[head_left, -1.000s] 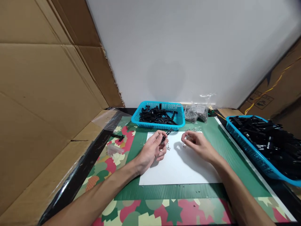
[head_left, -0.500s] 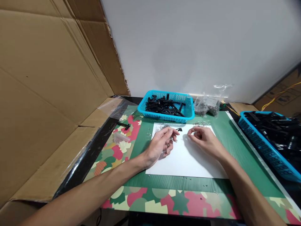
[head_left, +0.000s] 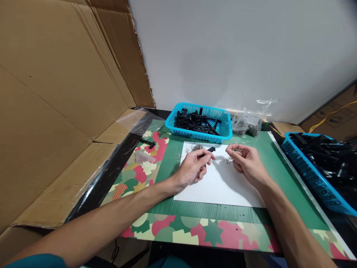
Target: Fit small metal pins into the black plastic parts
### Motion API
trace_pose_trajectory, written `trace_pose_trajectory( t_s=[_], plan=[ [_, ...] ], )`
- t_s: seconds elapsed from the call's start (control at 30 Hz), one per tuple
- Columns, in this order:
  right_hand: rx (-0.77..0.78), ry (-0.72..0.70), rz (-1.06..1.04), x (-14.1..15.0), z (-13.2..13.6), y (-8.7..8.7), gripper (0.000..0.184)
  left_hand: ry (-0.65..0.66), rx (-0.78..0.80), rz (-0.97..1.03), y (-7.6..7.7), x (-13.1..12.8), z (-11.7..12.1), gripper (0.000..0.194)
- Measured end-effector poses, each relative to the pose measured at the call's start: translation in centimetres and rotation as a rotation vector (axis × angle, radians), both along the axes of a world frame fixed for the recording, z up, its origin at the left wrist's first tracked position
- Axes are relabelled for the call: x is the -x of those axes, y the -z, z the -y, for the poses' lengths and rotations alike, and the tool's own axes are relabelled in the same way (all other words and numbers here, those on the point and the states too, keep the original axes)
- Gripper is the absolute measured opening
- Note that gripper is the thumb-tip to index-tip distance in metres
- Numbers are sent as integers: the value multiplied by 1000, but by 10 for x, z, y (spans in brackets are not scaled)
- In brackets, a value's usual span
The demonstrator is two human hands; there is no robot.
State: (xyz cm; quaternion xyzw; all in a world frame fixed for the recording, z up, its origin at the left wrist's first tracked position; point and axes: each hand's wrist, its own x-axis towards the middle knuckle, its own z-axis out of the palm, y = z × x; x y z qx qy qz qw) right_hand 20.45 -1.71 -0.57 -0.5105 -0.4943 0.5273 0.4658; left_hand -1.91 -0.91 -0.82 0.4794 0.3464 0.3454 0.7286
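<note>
My left hand point(head_left: 193, 166) rests on a white sheet of paper point(head_left: 220, 184) and is closed around a small black plastic part point(head_left: 209, 150) whose end sticks out past the fingers. My right hand point(head_left: 245, 162) hovers just to its right with fingertips pinched together over a scatter of tiny metal pieces point(head_left: 229, 160); what it pinches is too small to name. More tiny metal pieces point(head_left: 193, 147) lie at the sheet's far left corner.
A small blue basket point(head_left: 200, 124) of black parts stands behind the paper, with clear bags of metal bits point(head_left: 247, 125) beside it. A larger blue basket point(head_left: 320, 167) of black parts sits at right. A cardboard wall point(head_left: 64, 93) rises at left; a loose black part point(head_left: 149, 143) lies on the patterned mat.
The view shifted, so the table appears further right. My hands have drawn closer together, and my right hand has lifted and pinched above the metal pieces. The left still holds the black part.
</note>
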Motion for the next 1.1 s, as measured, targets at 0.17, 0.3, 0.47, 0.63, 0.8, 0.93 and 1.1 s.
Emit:
trace_pose_trajectory(
  t_s=[0.17, 0.3, 0.47, 0.63, 0.8, 0.93, 1.1],
  plan=[
    [71, -62, -253, 21, 8, -4, 48, 26, -95, -46, 0, 1, 3, 46],
    [116, -121, -313, 36, 12, -3, 47, 10, -117, -59, 1, -1, 4, 46],
    [140, -144, -303, 47, 9, -2, 51, -48, -64, -27, 4, -3, 3, 44],
    [99, -125, -230, 42, 7, 1, 49, -92, -84, -57, 5, -2, 2, 42],
    [-145, -97, 162, 29, 11, 3, 37, -184, -429, -321, 2, 0, 1, 29],
    [-328, -64, 411, 24, 15, -2, 31, -163, -526, -409, -1, 2, 2, 23],
    [-349, 43, 366, 17, 14, -5, 32, -95, -400, -244, 0, 4, 6, 33]
  ],
)
